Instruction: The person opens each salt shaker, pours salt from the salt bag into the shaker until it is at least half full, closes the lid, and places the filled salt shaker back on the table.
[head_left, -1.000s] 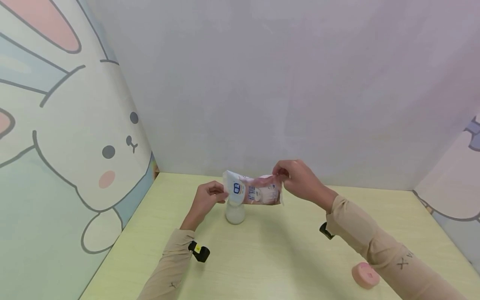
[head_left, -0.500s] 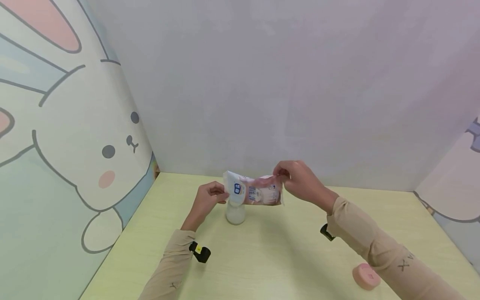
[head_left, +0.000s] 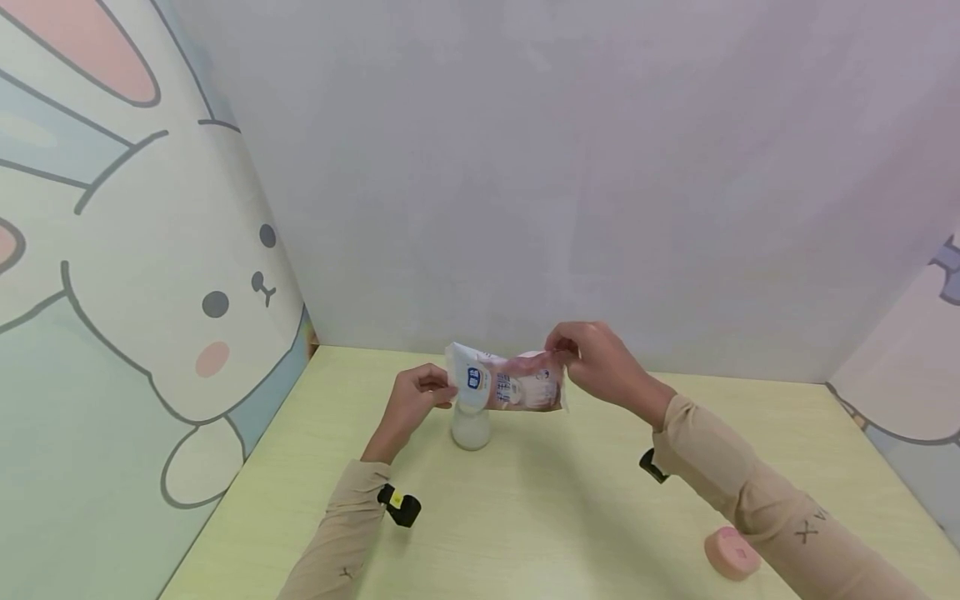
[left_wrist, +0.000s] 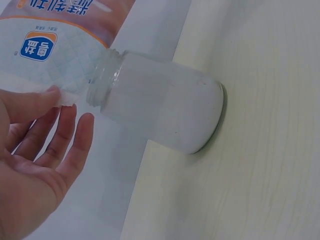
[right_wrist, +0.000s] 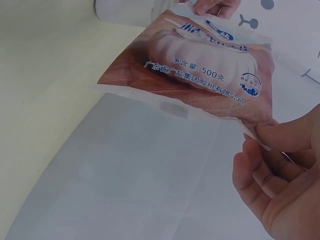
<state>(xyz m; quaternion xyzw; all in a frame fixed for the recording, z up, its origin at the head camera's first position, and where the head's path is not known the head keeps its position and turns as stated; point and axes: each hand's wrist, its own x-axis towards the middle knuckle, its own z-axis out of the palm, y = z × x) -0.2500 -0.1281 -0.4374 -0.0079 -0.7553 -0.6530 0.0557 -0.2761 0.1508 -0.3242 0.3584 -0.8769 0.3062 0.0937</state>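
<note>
Grey wall [head_left: 525,167] at 12 o'clock, meeting the far edge of a pale wooden table [head_left: 480,542]; clock read in the head view, bag at centre. Table's left edge at 8 o'clock, along a panel with a rabbit print [head_left: 165,275] at 10; right edge between 3 and 4.

Bag [head_left: 517,383]: one, printed, marked 500克; held above the table, nearly level, between both hands. Its pale sealed edge shows in the right wrist view. Its left end overlaps the jar's mouth; whether any part sits inside cannot be told.

Jar [head_left: 471,429]: one, clear, threaded neck, whitish within; upright on the table at 7 o'clock, in from the far edge.

Left hand [head_left: 412,400]: at 9 o'clock; thumb and a finger pinch the bag's end corner just beside the jar's neck, remaining fingers apart.

Right hand [head_left: 603,362]: at 2 o'clock; thumb and forefinger clamped on the bag's opposite corner, other fingers curled together.

Pink disc [head_left: 732,553]: one, on the table at 4 o'clock, near the right sleeve [head_left: 795,517], well apart from the jar.

Room: open table surface runs from below the bag towards 6 o'clock, between the two forearms
</note>
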